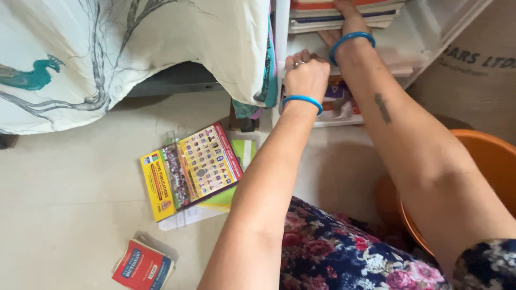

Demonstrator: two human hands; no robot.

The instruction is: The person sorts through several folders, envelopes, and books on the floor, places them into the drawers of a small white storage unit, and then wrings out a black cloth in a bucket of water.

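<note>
Left hand [305, 75] clenched on white shelf upright [281, 48], apparently bracing. Right hand [344, 19] reaching onto stacked books [344, 16] on shelf; fingers hidden, grip cannot be told. Blue bangles on both wrists. On floor [64, 188]: yellow book [188, 171] atop papers, red dictionary [142, 267] nearer, probably set aside. Orange tub [484, 156] right.

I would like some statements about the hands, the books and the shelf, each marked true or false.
1. The left hand grips the white shelf's edge. True.
2. The right hand holds the red book. False: it reaches into the stacked books on the shelf.
3. Both wrists wear blue bangles. True.
4. The yellow book stands upright on the shelf. False: it lies flat on the floor.
</note>
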